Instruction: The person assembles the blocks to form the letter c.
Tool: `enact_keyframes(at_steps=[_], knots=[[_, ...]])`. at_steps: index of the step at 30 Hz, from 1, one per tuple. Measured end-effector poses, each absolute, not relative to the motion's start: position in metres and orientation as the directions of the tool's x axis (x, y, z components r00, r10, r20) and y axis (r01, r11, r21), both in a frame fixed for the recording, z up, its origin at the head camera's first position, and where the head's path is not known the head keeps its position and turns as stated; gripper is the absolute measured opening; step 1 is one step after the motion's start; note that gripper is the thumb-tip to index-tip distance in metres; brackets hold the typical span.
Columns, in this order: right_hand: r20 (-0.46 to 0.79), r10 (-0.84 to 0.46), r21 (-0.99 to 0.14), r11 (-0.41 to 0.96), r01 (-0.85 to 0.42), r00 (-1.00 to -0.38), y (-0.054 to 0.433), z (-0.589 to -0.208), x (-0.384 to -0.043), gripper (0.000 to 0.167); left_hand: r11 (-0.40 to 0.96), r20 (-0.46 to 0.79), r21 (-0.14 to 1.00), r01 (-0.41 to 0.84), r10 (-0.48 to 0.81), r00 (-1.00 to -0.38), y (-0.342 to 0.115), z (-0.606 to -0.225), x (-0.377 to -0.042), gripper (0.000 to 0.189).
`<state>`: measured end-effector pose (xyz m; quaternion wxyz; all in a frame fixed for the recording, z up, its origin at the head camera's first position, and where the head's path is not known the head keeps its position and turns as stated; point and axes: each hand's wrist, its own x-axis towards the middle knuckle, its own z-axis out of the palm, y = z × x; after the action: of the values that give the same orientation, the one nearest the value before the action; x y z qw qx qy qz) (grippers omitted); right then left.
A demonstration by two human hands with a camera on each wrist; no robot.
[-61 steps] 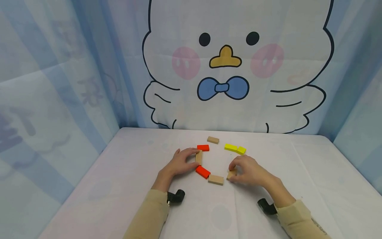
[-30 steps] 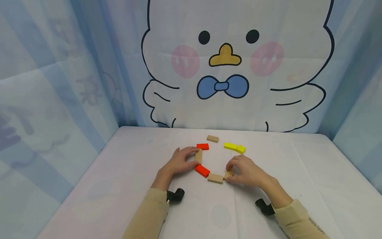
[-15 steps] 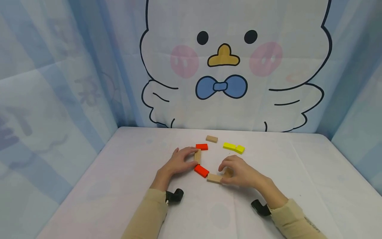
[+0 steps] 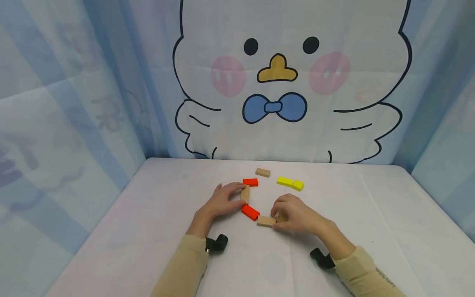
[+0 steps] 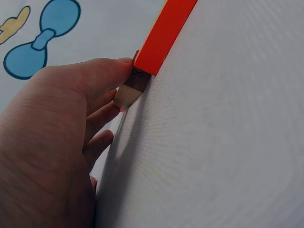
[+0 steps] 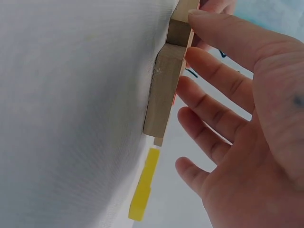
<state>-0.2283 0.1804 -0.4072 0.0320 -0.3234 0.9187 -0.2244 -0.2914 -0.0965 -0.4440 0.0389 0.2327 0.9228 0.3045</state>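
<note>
A bow-tied cartoon bird [image 4: 291, 86] decorates the pale blue curtain [image 4: 157, 90].

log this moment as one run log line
left hand: holds wooden block by ends | right hand: at two nearest wooden blocks | yellow blocks: end to end, beyond right hand

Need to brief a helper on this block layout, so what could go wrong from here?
With the right hand at the joint between the nearest wooden block and its wooden neighbour, a nudge might shift both. The left hand holds the left wooden block, set between the near red block and the far red block; a slip could knock that row askew.
</note>
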Motion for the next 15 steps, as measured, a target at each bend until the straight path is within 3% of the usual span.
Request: enact_keyframes(at_steps=[15], knots=[[0.107, -0.600, -0.413, 0.699, -0.585, -0.793, 0.197, -0.401, -0.232, 0.024, 0.705, 0.070, 0.580, 0.407, 0.455, -0.888, -0.096, -0.445, -0.292, 0.057]])
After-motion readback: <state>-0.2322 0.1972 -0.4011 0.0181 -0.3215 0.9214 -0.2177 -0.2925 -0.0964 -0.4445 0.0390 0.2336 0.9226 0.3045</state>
